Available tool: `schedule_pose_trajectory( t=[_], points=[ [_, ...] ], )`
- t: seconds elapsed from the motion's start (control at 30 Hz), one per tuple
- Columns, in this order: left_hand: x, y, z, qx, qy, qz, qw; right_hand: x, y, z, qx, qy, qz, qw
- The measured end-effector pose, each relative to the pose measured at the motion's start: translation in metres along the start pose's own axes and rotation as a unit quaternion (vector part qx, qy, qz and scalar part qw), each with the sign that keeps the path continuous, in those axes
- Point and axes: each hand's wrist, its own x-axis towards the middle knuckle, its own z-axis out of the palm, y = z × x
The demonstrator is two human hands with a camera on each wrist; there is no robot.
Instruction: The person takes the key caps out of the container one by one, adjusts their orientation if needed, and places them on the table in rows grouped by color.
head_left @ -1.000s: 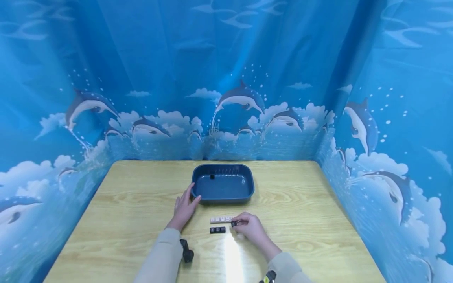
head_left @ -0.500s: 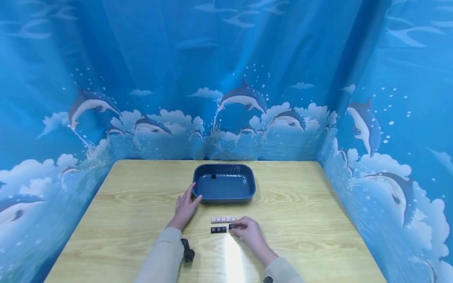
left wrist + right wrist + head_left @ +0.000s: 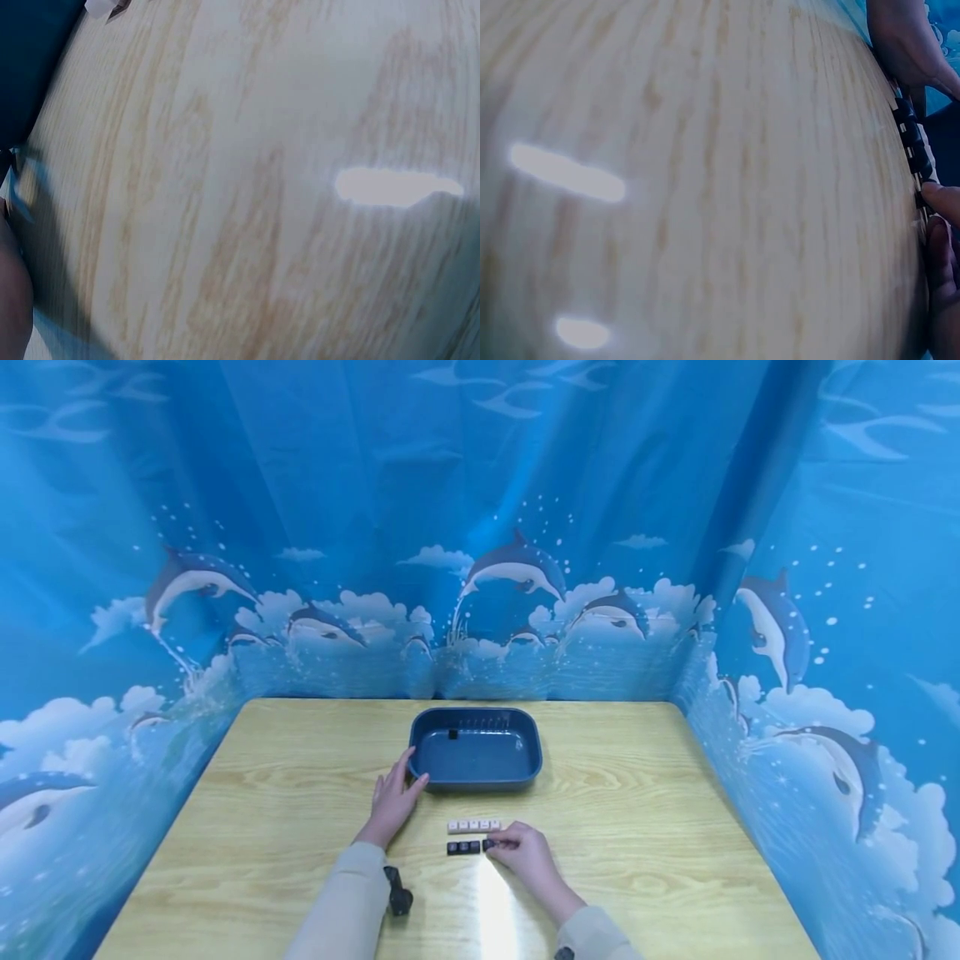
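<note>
Between thumb and fingers, my right hand (image 3: 527, 853) pinches a small black keycap (image 3: 488, 844) on the table. Just left of it, across a narrow gap, lies a short row of black keycaps (image 3: 463, 847), seen edge-on in the right wrist view. Behind that row runs a line of white keycaps (image 3: 473, 827) with marks too small to read. My left hand (image 3: 393, 799) touches the near left corner of a blue plastic basin (image 3: 476, 786), fingers spread along its side and thumb on the front rim.
A lone black keycap (image 3: 453, 734) sits inside the basin at its back left. The wood-grain table (image 3: 645, 777) reflects a bright light strip near its front. Blue dolphin-print curtains (image 3: 360, 510) surround the table's back and sides.
My right hand has moved from the white line's right end slightly left and nearer to the front, bringing the black keycap down beside the black row. The left hand stays at the basin.
</note>
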Motion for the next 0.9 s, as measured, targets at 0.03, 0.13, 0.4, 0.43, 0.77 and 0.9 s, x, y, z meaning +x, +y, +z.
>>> schedule_pose_trajectory(
  t=[0.03,0.13,0.4,0.43,0.77,0.9],
  points=[
    [-0.0002,0.0,0.0,0.0,0.0,0.0,1.0,-0.0001,0.0002,0.0001,0.0,-0.001,-0.001,1.0],
    [-0.0005,0.0005,-0.0003,0.0,-0.001,-0.003,1.0,-0.0005,-0.0002,0.0002,0.0,-0.002,0.001,1.0],
    [-0.0001,0.0021,-0.0007,0.002,-0.003,-0.005,1.0,-0.0009,-0.0008,0.0005,-0.009,-0.002,0.003,1.0],
    [-0.0002,0.0021,-0.0008,0.001,-0.002,-0.002,1.0,-0.0007,-0.0008,0.0007,-0.009,-0.002,0.001,1.0],
    [-0.0002,0.0012,-0.0008,-0.001,0.003,-0.001,1.0,-0.0003,-0.0021,0.001,-0.017,-0.01,0.006,0.9998],
    [-0.001,0.0017,-0.0015,0.0,-0.001,-0.001,1.0,-0.0004,-0.002,0.001,-0.018,-0.01,0.009,0.9998]
  ],
)
